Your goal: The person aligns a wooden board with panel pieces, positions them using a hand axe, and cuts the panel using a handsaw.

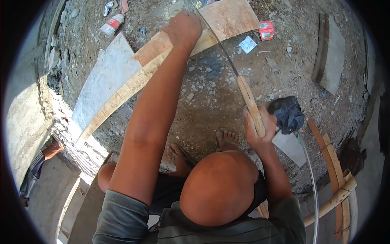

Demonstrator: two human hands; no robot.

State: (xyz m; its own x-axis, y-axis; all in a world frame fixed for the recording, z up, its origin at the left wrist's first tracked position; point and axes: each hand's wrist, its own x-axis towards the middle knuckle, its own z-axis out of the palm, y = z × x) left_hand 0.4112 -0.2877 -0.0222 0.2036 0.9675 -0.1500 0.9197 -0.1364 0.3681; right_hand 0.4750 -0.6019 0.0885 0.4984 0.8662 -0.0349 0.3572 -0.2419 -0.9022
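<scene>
My right hand [260,128] is closed around the wooden handle of a long, thin-bladed tool [248,99]. Its narrow dark blade runs away from me, edge-on, and crosses a long wooden board [118,91]. My left hand [185,28] is at the far end of the blade, closed over the board, with its fingertips hidden. The board has a pale edge facing me and a brownish, worn upper face. A grey-white flat sheet [103,75] lies along its left part.
Rubble and dirt cover the ground. A red-and-white packet [111,24], a red wrapper [266,30] and a blue-white wrapper [247,44] lie about. At right are a black plastic bag [287,114], bound wooden strips [335,179] and a curved slab [329,53]. Another person's arm [53,149] shows at left.
</scene>
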